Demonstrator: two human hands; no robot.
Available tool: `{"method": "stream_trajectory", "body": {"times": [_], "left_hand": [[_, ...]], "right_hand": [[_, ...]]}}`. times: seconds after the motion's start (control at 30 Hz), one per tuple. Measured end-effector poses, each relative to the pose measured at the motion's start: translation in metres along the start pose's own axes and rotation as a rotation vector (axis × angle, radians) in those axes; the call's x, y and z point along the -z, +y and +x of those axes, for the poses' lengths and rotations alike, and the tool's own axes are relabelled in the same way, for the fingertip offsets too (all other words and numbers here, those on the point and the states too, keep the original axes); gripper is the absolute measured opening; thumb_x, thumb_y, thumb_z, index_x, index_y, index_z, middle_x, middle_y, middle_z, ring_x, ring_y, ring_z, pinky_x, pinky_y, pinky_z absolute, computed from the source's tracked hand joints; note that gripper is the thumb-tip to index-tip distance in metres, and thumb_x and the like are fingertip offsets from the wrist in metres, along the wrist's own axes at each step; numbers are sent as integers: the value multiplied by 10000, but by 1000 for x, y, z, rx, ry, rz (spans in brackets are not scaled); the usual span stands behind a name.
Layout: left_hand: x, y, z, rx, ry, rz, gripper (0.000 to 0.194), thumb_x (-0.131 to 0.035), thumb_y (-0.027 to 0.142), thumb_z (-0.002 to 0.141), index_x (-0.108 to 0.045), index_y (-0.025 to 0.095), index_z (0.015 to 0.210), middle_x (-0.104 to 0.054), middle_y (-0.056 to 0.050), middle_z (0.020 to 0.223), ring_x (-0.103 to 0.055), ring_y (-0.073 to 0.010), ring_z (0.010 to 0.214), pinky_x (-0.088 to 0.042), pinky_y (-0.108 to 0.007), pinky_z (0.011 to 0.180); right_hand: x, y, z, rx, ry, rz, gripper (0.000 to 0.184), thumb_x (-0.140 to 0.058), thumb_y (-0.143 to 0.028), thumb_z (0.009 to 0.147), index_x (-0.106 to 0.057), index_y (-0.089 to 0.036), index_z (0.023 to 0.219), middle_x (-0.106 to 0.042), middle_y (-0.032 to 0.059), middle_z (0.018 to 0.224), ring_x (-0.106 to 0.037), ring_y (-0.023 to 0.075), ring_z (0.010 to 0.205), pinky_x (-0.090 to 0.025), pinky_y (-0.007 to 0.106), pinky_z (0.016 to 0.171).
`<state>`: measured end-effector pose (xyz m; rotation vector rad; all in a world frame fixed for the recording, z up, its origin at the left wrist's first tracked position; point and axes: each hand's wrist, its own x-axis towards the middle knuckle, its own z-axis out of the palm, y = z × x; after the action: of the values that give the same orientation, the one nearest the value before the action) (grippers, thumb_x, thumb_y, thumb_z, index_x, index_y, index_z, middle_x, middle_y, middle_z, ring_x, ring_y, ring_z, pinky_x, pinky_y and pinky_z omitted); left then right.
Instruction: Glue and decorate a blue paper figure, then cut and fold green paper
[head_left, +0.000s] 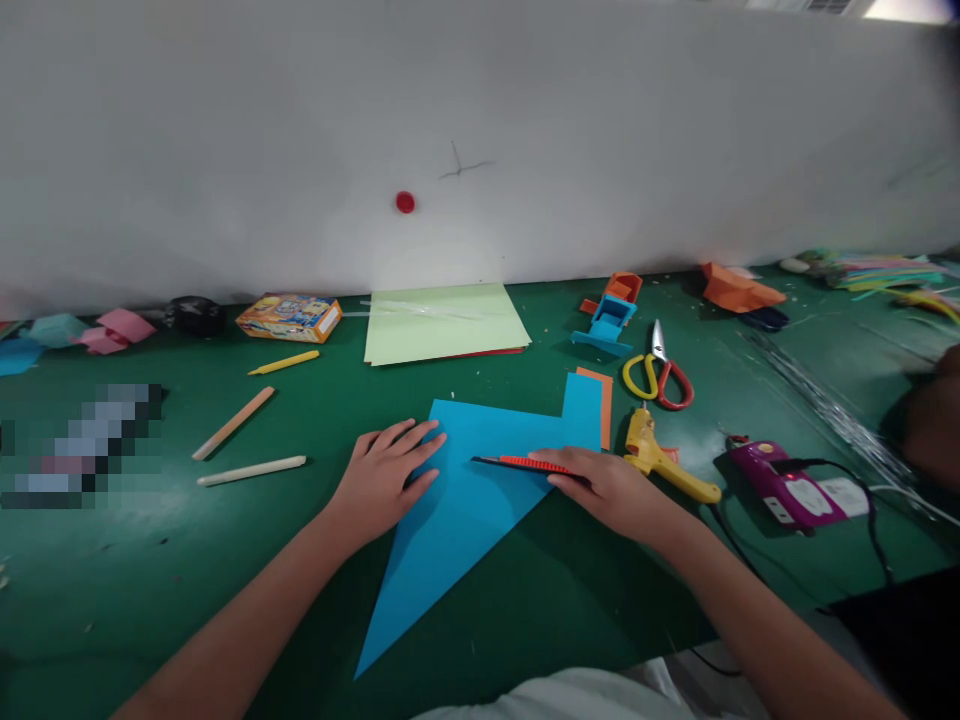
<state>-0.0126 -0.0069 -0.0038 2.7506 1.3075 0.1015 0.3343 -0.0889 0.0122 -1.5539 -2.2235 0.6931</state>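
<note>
A large angular sheet of blue paper [457, 520] lies flat on the green table in front of me. My left hand [386, 475] rests on its left edge, fingers spread and palm down. Over the right part of the sheet, my right hand [607, 490] is closed around a slim red-and-black utility knife [525, 463], its thin tip pointing left across the paper. Whether the tip touches the paper I cannot tell. A smaller blue strip [582, 405] and an orange strip [606, 408] stick out beyond the sheet's upper right.
Scissors [658, 370], a yellow glue gun [667, 460] and a purple power adapter [795, 485] with cords sit to the right. Pale green sheets [446, 325], a crayon box [291, 317] and folded paper pieces [611, 315] line the wall. Several crayons [251, 471] lie left.
</note>
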Motion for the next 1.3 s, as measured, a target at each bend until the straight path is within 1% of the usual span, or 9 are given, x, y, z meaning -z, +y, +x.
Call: {"method": "stream_trajectory", "body": {"times": [0.2,0.43,0.63,0.8,0.9,1.07,1.3], "left_hand": [[0,-1,0,-4,-7,4,488,-396,477,1068,-451,399,1546,-397,47,1648,-373,-294,1493,-335,-479,1117],[0,0,0,-10,-11,22,481,-385,459,1074,-451,394,1546,-373,55,1658,-358,-289,1502,-324,-480,1115],[0,-1,0,-19,-22,32,480,-379,465,1080,-442,394,1551,-357,56,1664,-346,-290,1509,-320,-487,1111],[1,0,1,-17,-20,31,489,-378,463,1079,-434,387,1559,-368,43,1660,-347,-295,1510,-325,-488,1113],[2,1,1,-12,-9,26,489,-392,461,1072,-439,400,1555,-389,43,1650,-362,-298,1502,-329,-482,1117],[1,1,1,-18,-18,22,492,-388,468,1071,-441,394,1554,-378,41,1656,-353,-305,1505,-334,-494,1112],[1,1,2,-29,-22,41,495,-368,466,1078,-434,374,1560,-349,48,1668,-343,-305,1510,-333,-520,1102]], "right_hand": [[0,3,-1,21,-6,-21,419,-448,-447,1067,-603,-324,1436,-687,44,1387,-663,284,1240,-568,464,1013],[0,4,-3,15,7,-27,408,-450,-436,1068,-603,-338,1433,-684,29,1392,-654,279,1260,-556,470,1041],[3,2,-4,42,8,-69,411,-429,-396,1076,-606,-289,1432,-704,60,1358,-686,274,1207,-592,438,977],[1,6,-5,63,40,-71,392,-451,-380,1071,-610,-312,1423,-700,38,1368,-681,257,1224,-592,413,990],[0,8,-7,68,46,-76,393,-453,-378,1071,-604,-316,1428,-706,38,1357,-685,263,1216,-600,426,980],[0,11,-9,75,51,-78,389,-459,-366,1074,-596,-323,1435,-702,46,1361,-681,273,1219,-603,437,972],[1,17,-13,71,32,-69,407,-455,-356,1079,-545,-366,1475,-704,34,1348,-689,269,1194,-621,409,906]]}}
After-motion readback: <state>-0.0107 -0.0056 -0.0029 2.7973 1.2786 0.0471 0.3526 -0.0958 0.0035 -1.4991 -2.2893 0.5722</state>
